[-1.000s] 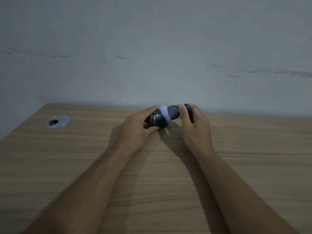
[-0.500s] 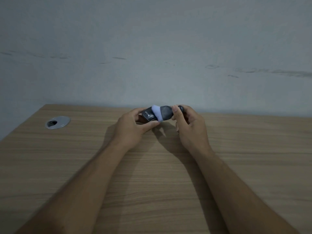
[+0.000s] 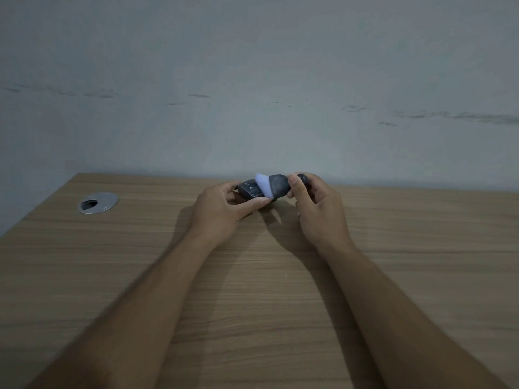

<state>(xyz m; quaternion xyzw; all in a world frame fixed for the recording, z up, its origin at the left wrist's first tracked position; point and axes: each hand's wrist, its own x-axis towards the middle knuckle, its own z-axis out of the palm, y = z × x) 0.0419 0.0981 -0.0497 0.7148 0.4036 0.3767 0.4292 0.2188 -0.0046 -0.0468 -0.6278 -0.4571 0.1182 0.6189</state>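
Above the desk (image 3: 118, 270), left hand (image 3: 222, 211) and right hand (image 3: 317, 209) still grip the device (image 3: 276, 186).

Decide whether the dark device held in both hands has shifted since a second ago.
Yes. The dark device has shifted slightly left, toward the metal grommet.

Both forearms stretched forward, left hand (image 3: 221, 211) curled, gripping; right hand (image 3: 320, 213) pinching

Both hands hold a small dark object (image 3: 262, 188) with a pale band above the wooden table (image 3: 252, 290). The left hand (image 3: 222, 211) grips its lettered end, the right hand (image 3: 314, 209) pinches the other. A metal cable grommet (image 3: 97, 203) sits far left.
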